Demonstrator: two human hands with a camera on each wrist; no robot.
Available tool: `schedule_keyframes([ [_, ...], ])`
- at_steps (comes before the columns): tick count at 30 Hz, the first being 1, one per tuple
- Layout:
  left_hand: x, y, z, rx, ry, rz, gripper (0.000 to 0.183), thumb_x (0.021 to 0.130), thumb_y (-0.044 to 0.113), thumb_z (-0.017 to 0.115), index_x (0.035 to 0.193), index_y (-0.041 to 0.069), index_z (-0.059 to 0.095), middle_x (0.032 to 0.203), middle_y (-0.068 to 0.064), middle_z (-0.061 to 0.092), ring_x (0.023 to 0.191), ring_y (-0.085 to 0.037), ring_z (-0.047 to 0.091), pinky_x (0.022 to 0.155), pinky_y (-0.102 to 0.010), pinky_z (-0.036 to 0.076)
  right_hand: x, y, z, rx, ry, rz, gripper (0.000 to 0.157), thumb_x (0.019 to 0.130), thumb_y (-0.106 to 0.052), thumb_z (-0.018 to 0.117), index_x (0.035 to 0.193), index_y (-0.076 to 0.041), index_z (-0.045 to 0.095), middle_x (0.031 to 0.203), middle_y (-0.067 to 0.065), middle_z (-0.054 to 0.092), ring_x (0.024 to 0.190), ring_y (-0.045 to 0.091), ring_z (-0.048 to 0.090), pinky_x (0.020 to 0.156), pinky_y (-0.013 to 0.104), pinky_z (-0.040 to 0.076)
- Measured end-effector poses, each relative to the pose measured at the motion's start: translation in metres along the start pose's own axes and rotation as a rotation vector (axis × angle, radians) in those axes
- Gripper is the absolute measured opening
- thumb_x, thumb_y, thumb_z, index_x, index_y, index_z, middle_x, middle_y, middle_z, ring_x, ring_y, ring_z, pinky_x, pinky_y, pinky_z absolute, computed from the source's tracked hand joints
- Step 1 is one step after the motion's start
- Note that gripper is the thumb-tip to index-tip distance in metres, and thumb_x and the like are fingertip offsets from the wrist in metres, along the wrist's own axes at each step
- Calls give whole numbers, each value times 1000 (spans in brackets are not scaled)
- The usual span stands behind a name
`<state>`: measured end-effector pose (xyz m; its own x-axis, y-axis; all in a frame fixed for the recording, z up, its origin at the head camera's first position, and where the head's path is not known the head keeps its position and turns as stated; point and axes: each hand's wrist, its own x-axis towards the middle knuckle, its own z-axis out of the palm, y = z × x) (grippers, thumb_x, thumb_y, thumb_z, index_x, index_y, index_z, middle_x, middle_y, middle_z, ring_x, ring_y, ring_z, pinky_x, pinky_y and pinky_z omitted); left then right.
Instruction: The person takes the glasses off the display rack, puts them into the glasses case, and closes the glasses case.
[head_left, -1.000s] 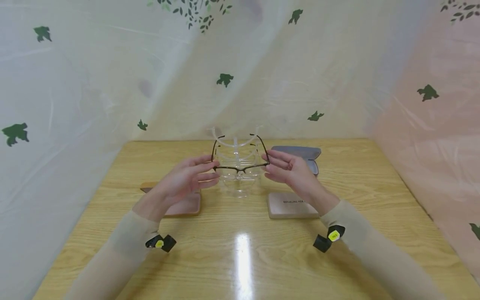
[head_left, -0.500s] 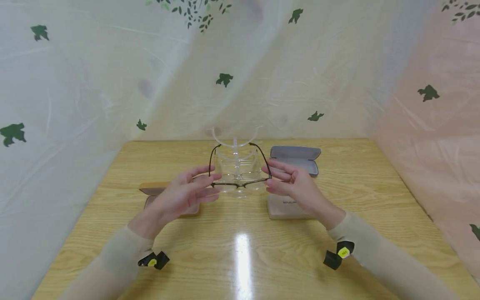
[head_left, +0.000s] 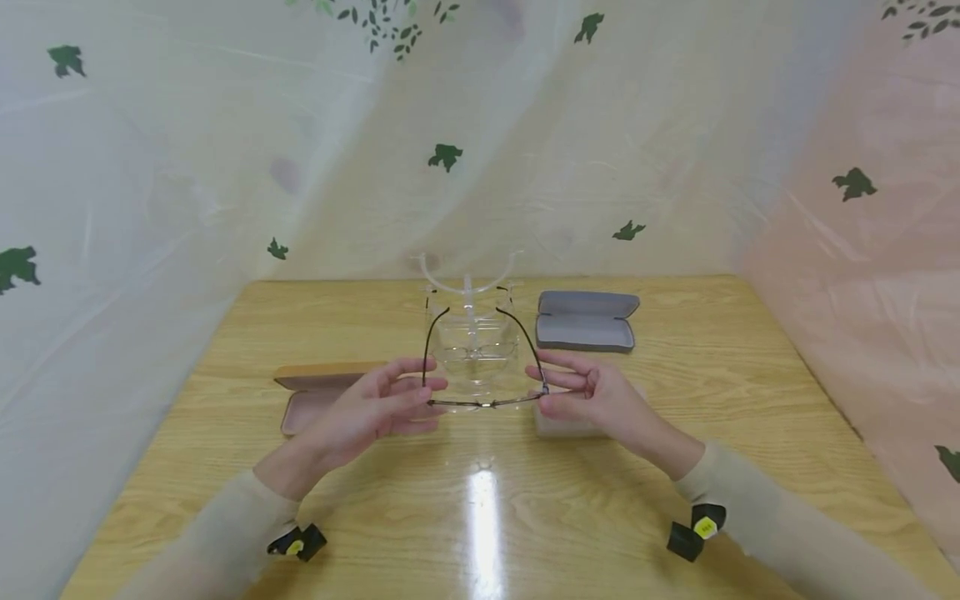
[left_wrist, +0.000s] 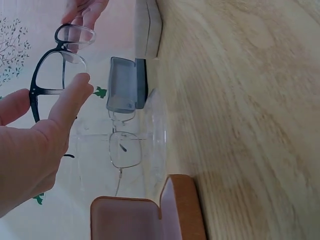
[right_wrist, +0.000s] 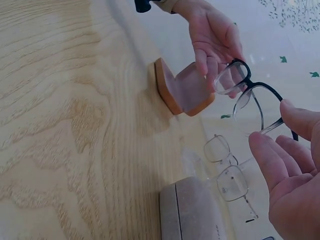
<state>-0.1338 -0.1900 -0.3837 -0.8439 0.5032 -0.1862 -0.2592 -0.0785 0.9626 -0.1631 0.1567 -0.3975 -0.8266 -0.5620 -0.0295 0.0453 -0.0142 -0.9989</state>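
Note:
A pair of dark-framed eyeglasses [head_left: 457, 404] hangs in the air above the table, temples unfolded and pointing away from me. My left hand [head_left: 378, 404] pinches its left end between thumb and fingers, and my right hand [head_left: 592, 396] pinches the right end. In the left wrist view the eyeglasses [left_wrist: 37, 75] show a black upper rim that fades to clear below. Behind them stands a clear plastic display stand [head_left: 468, 287]. A thin wire-framed pair of glasses [right_wrist: 232, 182] sits low on that stand, apart from both hands.
An open orange-brown glasses case [head_left: 300, 408] lies at left, partly behind my left hand. An open grey glasses case [head_left: 585, 331] lies at the back right. A shut pale case [right_wrist: 195, 210] is partly behind my right hand. A leaf-patterned curtain [head_left: 480, 125] surrounds the wooden table [head_left: 420, 517].
Both hands have drawn the dark-framed eyeglasses toward me, away from the display stand. The grey case shows more fully now, and the pale case is more covered by my right hand.

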Motion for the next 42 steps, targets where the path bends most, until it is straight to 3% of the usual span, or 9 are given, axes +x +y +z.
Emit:
schedule_keyframes([
  [6,0,-7,-3,24,-33,19,54,102,10,63,148,-1,37,145,-26,50,127,-40,57,101,-50,51,-2,5,-2,14,-61,-21,72,90,1,75,153,-1,40,142,23,55,117,30,66,95,39,55],
  [15,0,-11,-6,16,-74,24,57,99,5,64,144,-11,35,139,-26,54,123,-36,60,101,-53,51,0,9,-5,-86,-132,-107,68,91,1,74,150,3,42,128,37,59,115,32,67,95,37,56],
  [26,1,-13,-7,33,-72,33,48,98,5,66,137,-9,43,139,-26,53,123,-36,60,100,-52,52,4,8,-8,-197,-184,-134,65,92,-1,74,150,-2,45,131,24,63,116,48,62,94,38,57],
  [36,0,-10,-6,43,-70,50,54,98,8,68,142,-8,41,148,-22,42,127,-37,58,102,-50,51,6,6,-8,-226,-198,-119,65,93,-3,74,151,-3,46,133,16,62,114,33,67,90,40,59],
  [42,-1,-8,-6,43,-40,59,65,99,10,66,156,5,34,158,-19,33,127,-36,58,103,-48,51,8,4,-6,-260,-187,-149,63,93,-4,74,151,-6,48,133,14,62,113,30,67,89,41,59],
])
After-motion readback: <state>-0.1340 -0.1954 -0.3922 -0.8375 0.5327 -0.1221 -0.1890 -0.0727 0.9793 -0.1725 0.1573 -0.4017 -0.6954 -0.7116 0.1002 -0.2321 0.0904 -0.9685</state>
